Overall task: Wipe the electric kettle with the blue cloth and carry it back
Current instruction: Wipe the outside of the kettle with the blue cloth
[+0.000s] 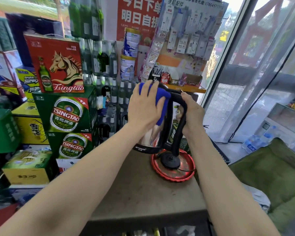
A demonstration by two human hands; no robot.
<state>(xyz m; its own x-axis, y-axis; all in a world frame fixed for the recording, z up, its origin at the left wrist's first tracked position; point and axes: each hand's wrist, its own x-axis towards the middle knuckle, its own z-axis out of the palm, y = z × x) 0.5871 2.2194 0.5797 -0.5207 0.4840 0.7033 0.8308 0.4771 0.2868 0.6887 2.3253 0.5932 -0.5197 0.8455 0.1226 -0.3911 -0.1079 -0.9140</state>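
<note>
The wiping step is in hand. The left hand (143,106) presses the cloth (162,99) flat against the kettle (152,133) near its top, and the right hand (193,111) grips the black handle. The kettle is held above the desk (143,193) near its far right corner, clear of its base (171,160) on the red tray (178,175). How much is clean I cannot tell. Carrying it back is not yet done.
</note>
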